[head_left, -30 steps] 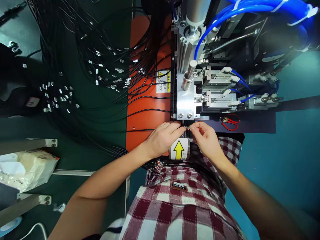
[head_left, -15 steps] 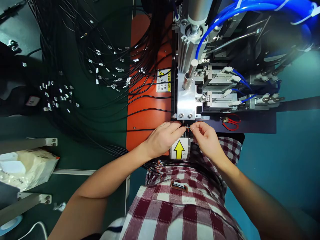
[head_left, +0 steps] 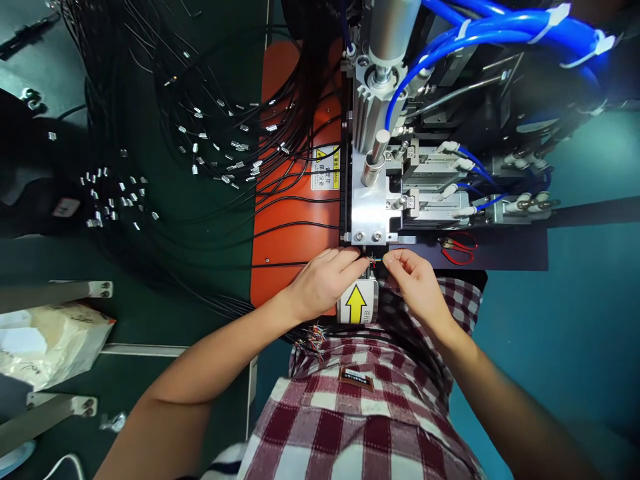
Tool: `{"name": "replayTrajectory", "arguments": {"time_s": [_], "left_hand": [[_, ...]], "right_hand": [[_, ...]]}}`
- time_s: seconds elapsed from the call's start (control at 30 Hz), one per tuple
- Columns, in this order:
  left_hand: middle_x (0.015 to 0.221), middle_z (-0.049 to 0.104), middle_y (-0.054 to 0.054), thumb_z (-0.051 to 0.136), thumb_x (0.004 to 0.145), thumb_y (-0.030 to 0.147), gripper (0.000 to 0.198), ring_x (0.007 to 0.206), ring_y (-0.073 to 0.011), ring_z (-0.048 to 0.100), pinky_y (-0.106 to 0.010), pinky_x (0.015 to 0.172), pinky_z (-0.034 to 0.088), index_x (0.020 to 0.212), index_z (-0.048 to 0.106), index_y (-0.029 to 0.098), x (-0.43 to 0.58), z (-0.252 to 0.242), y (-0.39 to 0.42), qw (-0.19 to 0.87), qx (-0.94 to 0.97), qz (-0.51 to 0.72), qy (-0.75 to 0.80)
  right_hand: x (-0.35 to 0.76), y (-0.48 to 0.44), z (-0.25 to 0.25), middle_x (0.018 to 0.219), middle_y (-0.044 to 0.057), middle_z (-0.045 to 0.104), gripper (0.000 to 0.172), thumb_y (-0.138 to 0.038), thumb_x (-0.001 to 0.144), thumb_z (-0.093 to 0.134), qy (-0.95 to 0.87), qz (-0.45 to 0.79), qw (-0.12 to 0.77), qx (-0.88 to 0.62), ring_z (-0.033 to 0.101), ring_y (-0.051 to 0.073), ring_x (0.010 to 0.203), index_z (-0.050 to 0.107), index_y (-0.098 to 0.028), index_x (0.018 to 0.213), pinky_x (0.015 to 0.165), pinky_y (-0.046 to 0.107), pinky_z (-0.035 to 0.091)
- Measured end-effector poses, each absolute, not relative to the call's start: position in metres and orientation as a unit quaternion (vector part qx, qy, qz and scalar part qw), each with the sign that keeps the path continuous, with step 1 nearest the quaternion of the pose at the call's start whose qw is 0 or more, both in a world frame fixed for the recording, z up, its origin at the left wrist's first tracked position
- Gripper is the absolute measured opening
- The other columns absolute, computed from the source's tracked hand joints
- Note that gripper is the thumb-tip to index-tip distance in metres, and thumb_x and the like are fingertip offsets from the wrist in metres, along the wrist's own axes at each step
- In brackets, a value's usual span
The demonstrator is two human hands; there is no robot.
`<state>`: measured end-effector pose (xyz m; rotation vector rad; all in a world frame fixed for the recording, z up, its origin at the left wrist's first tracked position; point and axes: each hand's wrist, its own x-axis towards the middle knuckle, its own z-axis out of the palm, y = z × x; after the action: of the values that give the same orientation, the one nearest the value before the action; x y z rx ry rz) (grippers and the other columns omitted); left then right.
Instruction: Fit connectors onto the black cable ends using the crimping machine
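Note:
At the front of the machine, my left hand point(head_left: 327, 283) is closed on a black cable point(head_left: 280, 265) that runs in from the left. Thin coloured wires point(head_left: 375, 261) stick out of the cable end, past my left fingertips. From the right, my right hand point(head_left: 413, 277) pinches the tip of one light wire between thumb and forefinger. Just below the fingertips is a label with a yellow arrow point(head_left: 357, 304). A metal machine head point(head_left: 369, 213) stands directly above both hands.
Black cables with shiny metal ends point(head_left: 240, 147) spread over the orange plate point(head_left: 295, 287) and green table. Red-handled scissors point(head_left: 459, 248) lie right of the machine. Blue air hoses point(head_left: 500, 30) arch at upper right. Bare wire ends point(head_left: 314, 337) bunch near my waist.
My right hand has shifted slightly right, away from the left fingertips, and more of the thin wire shows between them. My left hand stays on the cable. The whole view has moved a little.

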<state>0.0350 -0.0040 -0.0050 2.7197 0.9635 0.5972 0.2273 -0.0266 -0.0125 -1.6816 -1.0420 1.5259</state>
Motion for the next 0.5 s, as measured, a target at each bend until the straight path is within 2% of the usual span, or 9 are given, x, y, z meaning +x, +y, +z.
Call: {"name": "replayTrajectory", "arguments": {"time_s": [0.27,0.5], "left_hand": [[0.088,0.066,-0.013,0.038,0.097,0.018,0.029,0.078,-0.0190,0.063,-0.031,0.070,0.055,0.106,0.063,0.008,0.035,-0.002,-0.004,0.113,0.916,0.211,0.322],[0.091,0.067,-0.013,0.038,0.097,0.018,0.029,0.083,-0.0192,0.064,-0.031,0.072,0.056,0.103,0.065,0.009,0.036,-0.002,-0.004,0.126,0.912,0.210,0.328]], "right_hand": [[0.231,-0.029,-0.015,0.055,-0.005,0.044,0.029,-0.045,0.082,0.060,-0.368,0.595,0.335,-0.631,0.035,0.009,0.048,0.060,-0.015,0.083,0.044,0.024,0.026],[0.230,-0.029,-0.025,0.072,0.002,0.059,0.022,-0.038,0.085,0.058,-0.441,0.553,0.353,-0.612,0.049,0.013,0.059,0.062,-0.016,0.085,0.055,0.025,0.039]]}}
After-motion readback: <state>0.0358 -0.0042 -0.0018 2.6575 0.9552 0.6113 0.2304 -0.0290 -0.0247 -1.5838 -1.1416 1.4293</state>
